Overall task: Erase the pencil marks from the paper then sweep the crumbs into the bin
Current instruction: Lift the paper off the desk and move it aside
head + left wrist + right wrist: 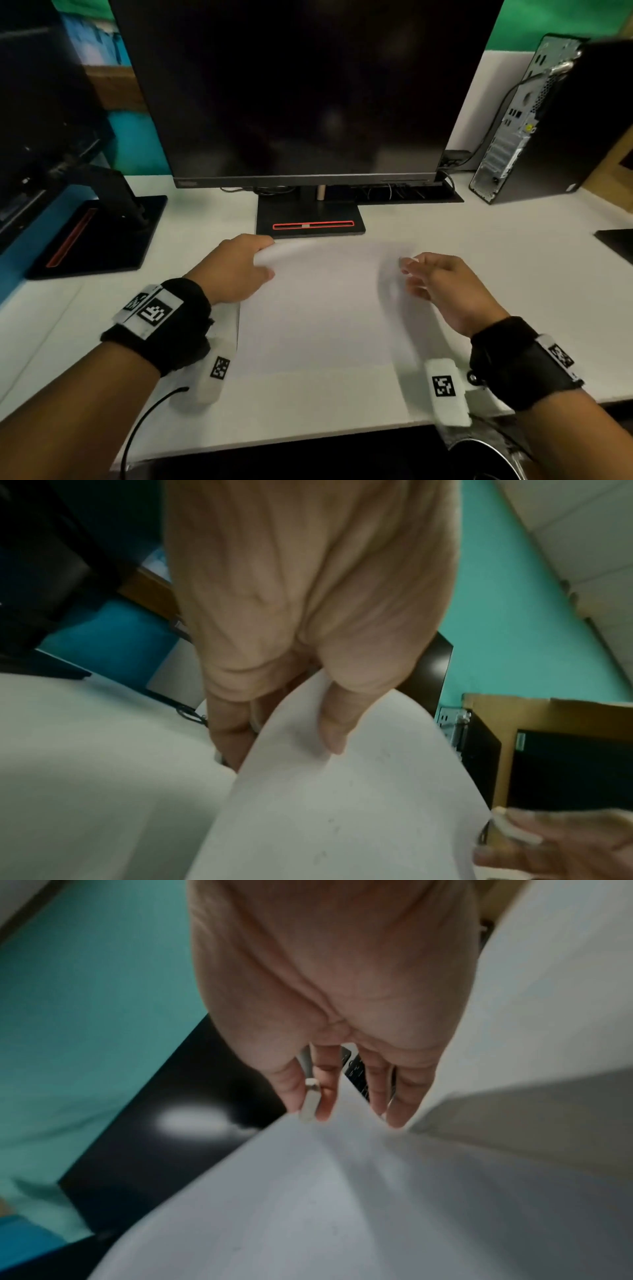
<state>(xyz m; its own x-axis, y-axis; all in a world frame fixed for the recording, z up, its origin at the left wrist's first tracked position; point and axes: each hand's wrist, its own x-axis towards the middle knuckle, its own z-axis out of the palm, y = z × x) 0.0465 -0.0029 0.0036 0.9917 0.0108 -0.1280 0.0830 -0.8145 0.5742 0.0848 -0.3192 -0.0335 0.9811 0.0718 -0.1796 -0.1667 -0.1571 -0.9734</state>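
A white sheet of paper [318, 308] lies on the white desk [479, 257] in front of the monitor. My left hand [267, 257] pinches its far left corner, thumb on top and fingers underneath, and that corner curls up off the desk [342, 791]. Small dark specks [329, 819] dot the sheet. My right hand [411, 274] is at the far right edge, blurred. It pinches a small white eraser [310, 1099] between thumb and forefinger, and the paper's edge [342, 1150] rises between its fingers. The bin's metal rim [479, 448] shows below the desk's front edge, under my right wrist.
A dark monitor [301, 89] stands on a black base [308, 212] just behind the paper. A second monitor stand [102, 233] is at the left. A computer tower [534, 120] stands at the back right. A black pad [616, 243] sits at the right edge.
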